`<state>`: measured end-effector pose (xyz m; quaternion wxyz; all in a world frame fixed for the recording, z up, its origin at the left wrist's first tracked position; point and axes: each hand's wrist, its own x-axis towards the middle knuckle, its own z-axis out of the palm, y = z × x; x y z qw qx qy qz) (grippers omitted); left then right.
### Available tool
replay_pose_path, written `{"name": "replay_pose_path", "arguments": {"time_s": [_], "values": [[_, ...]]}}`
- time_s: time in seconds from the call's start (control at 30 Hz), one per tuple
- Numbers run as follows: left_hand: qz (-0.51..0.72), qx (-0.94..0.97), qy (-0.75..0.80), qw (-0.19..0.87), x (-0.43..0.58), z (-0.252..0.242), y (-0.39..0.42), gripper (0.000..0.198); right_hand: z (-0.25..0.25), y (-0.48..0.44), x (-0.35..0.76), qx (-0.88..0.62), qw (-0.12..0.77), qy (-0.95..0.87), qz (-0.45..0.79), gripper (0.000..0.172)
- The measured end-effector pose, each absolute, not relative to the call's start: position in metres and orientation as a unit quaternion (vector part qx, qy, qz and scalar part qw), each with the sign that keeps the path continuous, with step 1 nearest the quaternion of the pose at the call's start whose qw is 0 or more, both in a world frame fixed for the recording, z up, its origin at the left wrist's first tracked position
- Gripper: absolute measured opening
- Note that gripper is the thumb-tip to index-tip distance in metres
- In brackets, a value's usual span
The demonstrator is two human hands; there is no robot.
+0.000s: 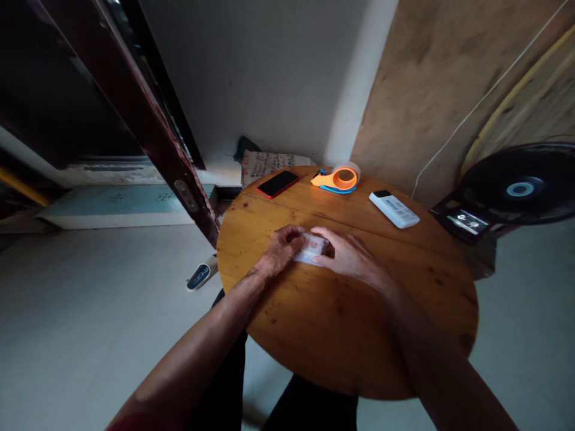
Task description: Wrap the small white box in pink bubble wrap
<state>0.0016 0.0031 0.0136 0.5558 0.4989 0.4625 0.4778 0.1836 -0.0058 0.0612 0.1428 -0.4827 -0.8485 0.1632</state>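
A small pale paper packet with a reddish mark (311, 248) lies on the round wooden table (341, 323), a little behind its middle. My left hand (279, 249) is curled, its fingers pressed on the packet's left end. My right hand (344, 251) lies over the right end, thumb and fingers pinching the packet's edge. Both hands touch the packet and hide part of it.
At the table's far side lie a red-edged phone (277, 183), an orange tape dispenser (340, 178) and a white remote-like device (394, 209). A black fan (516, 190) stands to the right. A dark wooden door frame (148, 126) rises on the left, with a slipper (202, 275) on the floor.
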Motion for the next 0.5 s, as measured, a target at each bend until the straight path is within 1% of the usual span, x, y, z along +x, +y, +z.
{"name": "replay_pose_path", "arguments": {"time_s": [0.07,0.2,0.27,0.4,0.5], "values": [[0.48,0.498,0.46,0.557,0.0015,0.0136,0.0031,0.024,0.0595,-0.0048,0.1843,-0.489,0.144,-0.846,0.157,0.054],[0.479,0.498,0.461,0.557,0.0014,0.0134,0.0034,0.025,0.0584,-0.0041,0.1853,-0.487,0.128,-0.848,0.166,0.036],[0.477,0.497,0.462,0.558,0.0016,0.0135,0.0034,0.026,0.0584,-0.0042,0.1854,-0.485,0.129,-0.849,0.167,0.033],[0.476,0.502,0.463,0.553,0.0022,0.0132,0.0034,0.023,0.058,-0.0042,0.1852,-0.483,0.131,-0.85,0.165,0.033],[0.479,0.505,0.464,0.547,0.0021,0.0123,0.0034,0.023,0.0585,-0.0046,0.1847,-0.487,0.137,-0.848,0.158,0.043]]}}
